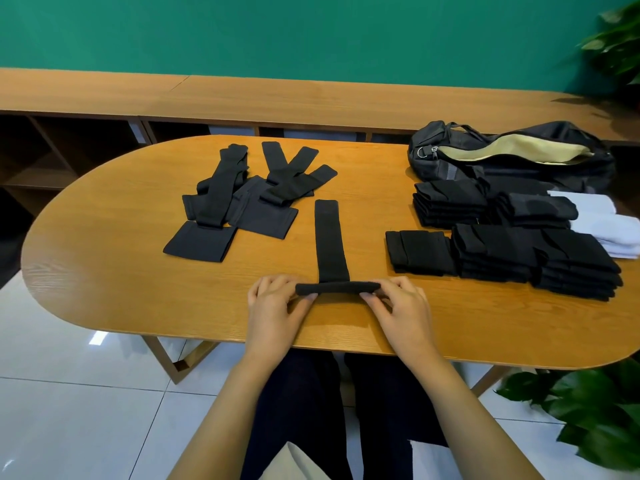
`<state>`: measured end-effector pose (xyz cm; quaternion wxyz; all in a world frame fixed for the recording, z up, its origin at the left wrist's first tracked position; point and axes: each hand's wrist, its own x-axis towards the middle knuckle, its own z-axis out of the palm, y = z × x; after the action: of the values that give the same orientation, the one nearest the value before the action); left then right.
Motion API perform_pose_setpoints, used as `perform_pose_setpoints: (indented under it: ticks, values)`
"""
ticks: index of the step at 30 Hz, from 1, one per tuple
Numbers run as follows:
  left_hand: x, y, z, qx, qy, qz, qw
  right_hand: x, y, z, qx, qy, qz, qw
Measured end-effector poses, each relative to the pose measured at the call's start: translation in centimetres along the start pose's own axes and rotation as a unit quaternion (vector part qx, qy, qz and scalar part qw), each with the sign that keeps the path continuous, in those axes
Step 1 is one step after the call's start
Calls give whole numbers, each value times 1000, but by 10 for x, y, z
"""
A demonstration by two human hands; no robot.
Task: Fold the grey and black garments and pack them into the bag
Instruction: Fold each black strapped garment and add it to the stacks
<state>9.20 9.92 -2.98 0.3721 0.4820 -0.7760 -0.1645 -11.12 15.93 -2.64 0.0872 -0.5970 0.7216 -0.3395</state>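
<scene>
In the head view, the left hand [273, 299] and right hand [398, 301] each pinch the rolled near end of a black garment [330, 237] lying mid-counter [121, 271], the grip narrow on the cloth. Uneven pressure could skew the roll. Letting go early would likely let it spring open before it reaches the bag [512, 157] at the far right.

Bright, even indoor light
White glare on the floor tiles [98, 339]; table [104, 271] edge bows; corners soft; shadows faint

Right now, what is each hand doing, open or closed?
Left hand: closed, pinching the rolled end of the black garment.
Right hand: closed, pinching the same rolled end.
</scene>
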Motion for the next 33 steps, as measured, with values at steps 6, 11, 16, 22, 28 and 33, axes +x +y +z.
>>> perform_pose_setpoints:
  ticks: [6, 11, 16, 22, 28, 33]
  values:
    - [0, 3, -1, -34, 24, -69, 997, 1, 1, 2, 8, 11, 15, 1000]
    - [-2, 5, -2, -51, 28, -78, 995, 0, 0, 1, 12, 26, -8, 1000]
    - [-1, 6, 0, -29, 23, -80, 996, 1, -3, -1, 55, 29, 7, 998]
    - [-1, 3, 1, 7, 17, -59, 998, 2, -2, 1, 65, 49, -1, 997]
    - [1, -2, -4, -19, -73, 5, 997, 2, -4, 3, -63, -17, -112, 992]
    - [2, -6, -3, -28, -108, 12, 994, 3, -3, 4, -45, -34, -71, 996]
